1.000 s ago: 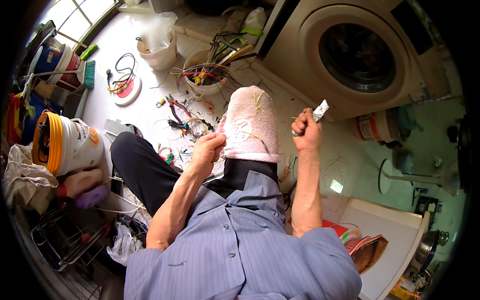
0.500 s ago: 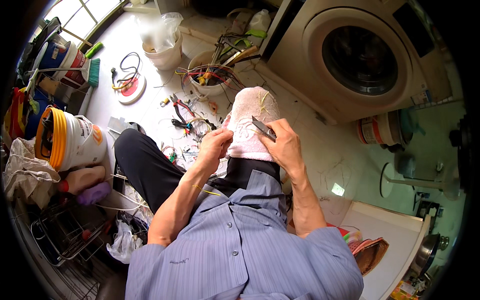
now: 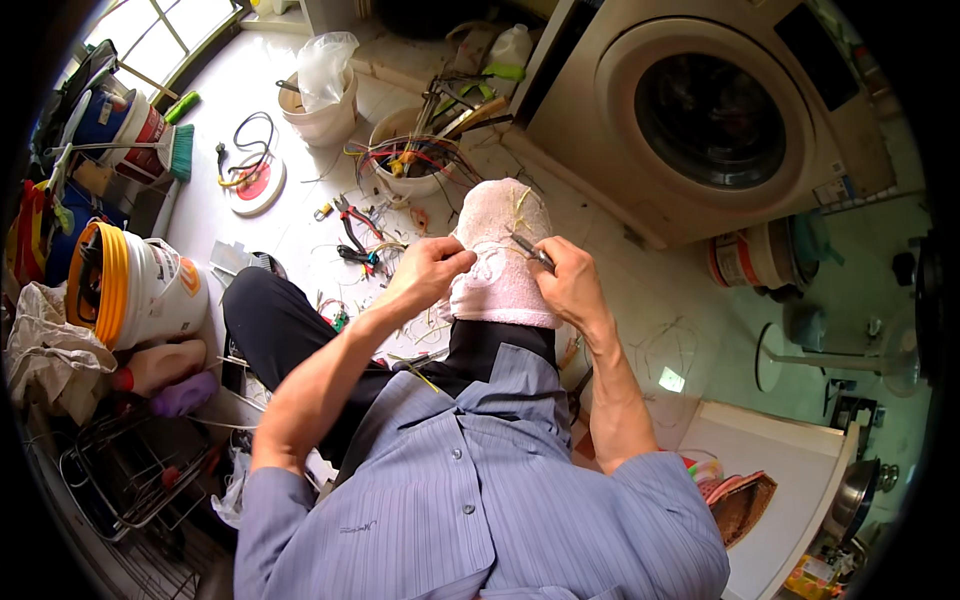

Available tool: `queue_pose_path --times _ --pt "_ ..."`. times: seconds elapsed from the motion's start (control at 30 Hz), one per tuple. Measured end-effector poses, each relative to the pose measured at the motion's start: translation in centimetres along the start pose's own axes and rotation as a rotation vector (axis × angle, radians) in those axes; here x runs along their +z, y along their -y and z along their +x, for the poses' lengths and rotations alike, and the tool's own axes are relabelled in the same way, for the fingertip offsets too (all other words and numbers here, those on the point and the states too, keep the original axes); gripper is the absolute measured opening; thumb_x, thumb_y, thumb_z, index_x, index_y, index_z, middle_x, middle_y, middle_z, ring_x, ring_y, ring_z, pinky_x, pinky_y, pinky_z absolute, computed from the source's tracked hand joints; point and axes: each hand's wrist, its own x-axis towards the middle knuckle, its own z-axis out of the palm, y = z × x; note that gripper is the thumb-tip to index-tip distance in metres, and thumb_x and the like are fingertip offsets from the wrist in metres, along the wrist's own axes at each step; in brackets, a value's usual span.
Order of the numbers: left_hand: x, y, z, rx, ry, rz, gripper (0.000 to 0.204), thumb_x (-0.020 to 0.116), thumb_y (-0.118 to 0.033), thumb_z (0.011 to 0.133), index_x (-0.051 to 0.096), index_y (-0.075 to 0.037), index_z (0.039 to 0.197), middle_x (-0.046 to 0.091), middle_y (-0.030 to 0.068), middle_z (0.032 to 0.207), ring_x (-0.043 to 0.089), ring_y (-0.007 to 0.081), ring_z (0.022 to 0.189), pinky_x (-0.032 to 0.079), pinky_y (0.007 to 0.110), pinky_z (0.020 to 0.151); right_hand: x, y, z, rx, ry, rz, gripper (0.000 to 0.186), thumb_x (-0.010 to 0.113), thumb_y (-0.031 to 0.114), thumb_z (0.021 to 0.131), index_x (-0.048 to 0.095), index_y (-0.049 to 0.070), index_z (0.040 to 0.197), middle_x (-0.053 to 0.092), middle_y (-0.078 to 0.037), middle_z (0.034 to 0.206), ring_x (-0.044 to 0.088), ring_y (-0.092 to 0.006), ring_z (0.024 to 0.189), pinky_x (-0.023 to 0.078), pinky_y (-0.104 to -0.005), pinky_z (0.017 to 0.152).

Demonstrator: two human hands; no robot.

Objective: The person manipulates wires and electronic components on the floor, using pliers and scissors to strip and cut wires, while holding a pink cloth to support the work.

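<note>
A pink towel lies draped over my raised knee, with thin pale wire pieces on top of it. My right hand rests against the towel's right side and grips a small grey metal blade-like tool. My left hand is at the towel's left edge, its fingertips pinched on a thin wire that is too fine to see clearly. The two hands are close together over the towel.
On the white tiled floor lie pliers and wire scraps. A bowl of tangled wires, a white bucket with a plastic bag, an orange-rimmed bucket and a washing machine stand around me.
My right hand came down from beside the washing machine to the towel, bringing the small tool with it. My left hand stayed at the towel's left edge.
</note>
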Motion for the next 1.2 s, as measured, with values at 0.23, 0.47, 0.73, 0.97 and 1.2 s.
queue_pose_path --times 0.23,0.47,0.73,0.97,1.2 --pt "-1.5 -3.1 1.4 0.207 0.076 0.408 0.025 0.063 -0.027 0.092 0.07 -0.003 0.09 0.065 0.0157 0.073 0.063 0.0288 0.066 0.05 0.04 0.065 -1.9 -0.8 1.9 0.082 0.021 0.108 0.017 0.069 0.009 0.083 0.064 -0.001 0.096 0.063 -0.018 0.081 0.064 -0.0312 0.075 0.048 -0.039 0.069" --pt "4.5 1.2 1.3 -0.083 -0.041 -0.224 0.031 0.057 -0.024 0.092 0.063 0.001 0.075 0.052 -0.0026 0.065 0.045 0.0079 0.064 0.037 0.026 0.058 -0.8 -3.9 4.8 -0.111 -0.209 -0.218 0.019 0.073 0.012 0.082 0.068 0.001 0.096 0.064 -0.015 0.089 0.064 -0.0345 0.083 0.05 -0.0408 0.072" --pt "5.8 0.5 0.1 -0.044 -0.15 -0.186 0.032 0.056 -0.022 0.091 0.056 0.001 0.069 0.048 -0.0017 0.06 0.042 0.0084 0.06 0.037 0.029 0.055 -1.8 -1.1 -0.2 0.076 -0.253 -0.123 0.033 0.07 0.031 0.091 0.068 0.001 0.105 0.066 -0.014 0.094 0.066 -0.0324 0.081 0.052 -0.0396 0.07" --pt "6.6 -1.1 -0.8 0.061 -0.218 0.091 0.033 0.056 -0.027 0.092 0.063 0.002 0.078 0.059 0.0223 0.066 0.059 0.0337 0.06 0.046 0.043 0.06 1.0 -1.0 -2.0 0.037 -0.215 -0.128 0.026 0.069 0.023 0.09 0.07 0.005 0.109 0.064 -0.013 0.09 0.064 -0.0337 0.081 0.052 -0.041 0.071" --pt "6.6 -0.6 -0.5 0.067 -0.201 0.114 0.033 0.057 -0.027 0.092 0.063 0.003 0.079 0.058 0.0192 0.063 0.056 0.0274 0.055 0.045 0.041 0.057 1.6 -1.6 -2.4 -0.097 -0.215 -0.148 0.031 0.076 0.018 0.081 0.073 0.011 0.111 0.059 -0.007 0.086 0.062 -0.0276 0.08 0.051 -0.0393 0.069"
